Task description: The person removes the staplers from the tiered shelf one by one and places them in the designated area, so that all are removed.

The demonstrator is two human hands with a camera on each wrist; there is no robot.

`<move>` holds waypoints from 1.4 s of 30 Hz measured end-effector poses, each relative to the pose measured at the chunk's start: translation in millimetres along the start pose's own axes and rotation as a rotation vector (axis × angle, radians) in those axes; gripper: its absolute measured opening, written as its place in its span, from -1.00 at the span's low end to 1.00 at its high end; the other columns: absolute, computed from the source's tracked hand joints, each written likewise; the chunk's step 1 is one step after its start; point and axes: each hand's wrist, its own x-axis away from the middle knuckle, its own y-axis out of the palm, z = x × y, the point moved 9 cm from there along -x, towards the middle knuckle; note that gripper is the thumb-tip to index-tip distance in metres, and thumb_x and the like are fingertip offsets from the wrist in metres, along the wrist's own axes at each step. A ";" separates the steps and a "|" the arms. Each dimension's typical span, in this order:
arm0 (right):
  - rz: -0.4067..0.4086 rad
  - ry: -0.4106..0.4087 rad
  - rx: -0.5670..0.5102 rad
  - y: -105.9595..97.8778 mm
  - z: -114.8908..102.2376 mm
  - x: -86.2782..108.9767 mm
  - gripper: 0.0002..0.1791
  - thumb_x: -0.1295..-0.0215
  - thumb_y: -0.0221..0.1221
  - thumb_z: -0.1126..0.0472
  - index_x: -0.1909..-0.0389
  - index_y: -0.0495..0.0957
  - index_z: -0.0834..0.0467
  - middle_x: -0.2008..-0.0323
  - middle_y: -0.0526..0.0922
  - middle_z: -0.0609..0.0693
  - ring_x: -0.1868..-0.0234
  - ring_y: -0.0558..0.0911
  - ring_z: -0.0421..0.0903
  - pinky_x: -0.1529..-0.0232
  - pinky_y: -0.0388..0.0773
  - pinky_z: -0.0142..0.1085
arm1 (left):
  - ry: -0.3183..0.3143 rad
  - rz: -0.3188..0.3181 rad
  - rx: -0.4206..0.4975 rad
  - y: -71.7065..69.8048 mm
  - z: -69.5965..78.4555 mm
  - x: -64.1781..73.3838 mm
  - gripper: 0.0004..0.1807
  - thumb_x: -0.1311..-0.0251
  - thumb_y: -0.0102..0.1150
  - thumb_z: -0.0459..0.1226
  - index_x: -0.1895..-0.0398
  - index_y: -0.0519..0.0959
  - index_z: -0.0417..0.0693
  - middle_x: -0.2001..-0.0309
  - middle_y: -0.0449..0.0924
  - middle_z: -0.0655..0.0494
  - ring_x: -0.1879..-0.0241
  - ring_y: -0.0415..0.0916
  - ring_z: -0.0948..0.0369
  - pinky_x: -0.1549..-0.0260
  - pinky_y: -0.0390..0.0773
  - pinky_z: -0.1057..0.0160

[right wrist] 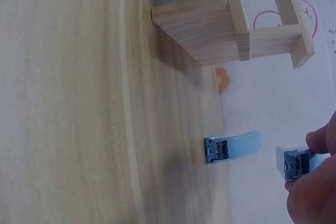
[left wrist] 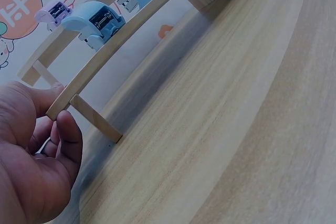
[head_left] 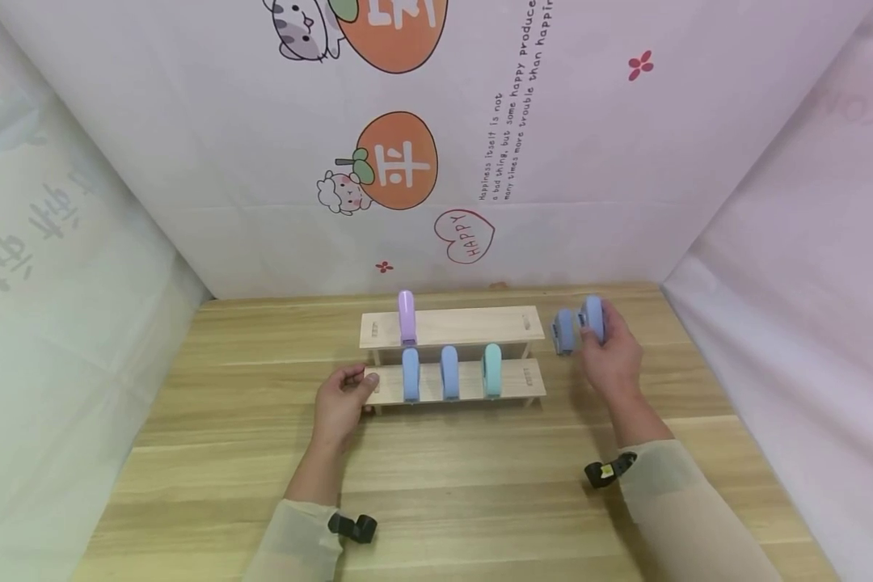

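Observation:
My left hand pinches the left end of the lower board of a two-step wooden rack, thumb on top and fingers underneath. On that lower board stand two blue staplers and a mint-green stapler. A purple stapler is on the upper board, toward its left end. Right of the rack, my right hand grips a blue stapler between thumb and fingers, raised above the table. Beside it another blue stapler stands on the table.
The rack stands on a wood-grain table near its back edge. Behind rises a white printed cloth, with white cloth hanging at both sides too. A black wrist camera is strapped to each sleeve.

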 end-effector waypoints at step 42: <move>-0.118 0.161 -0.029 18.8 52.7 -18.5 -0.29 -0.53 0.06 0.28 -0.62 0.07 0.23 -0.54 0.20 0.27 -0.55 0.22 0.20 -0.59 0.13 0.00 | 0.007 0.005 -0.030 -1.3 2.0 1.9 -0.54 -0.32 0.40 -0.18 -0.19 0.58 -0.23 -0.05 0.54 -0.09 0.07 0.53 0.06 0.36 0.75 0.28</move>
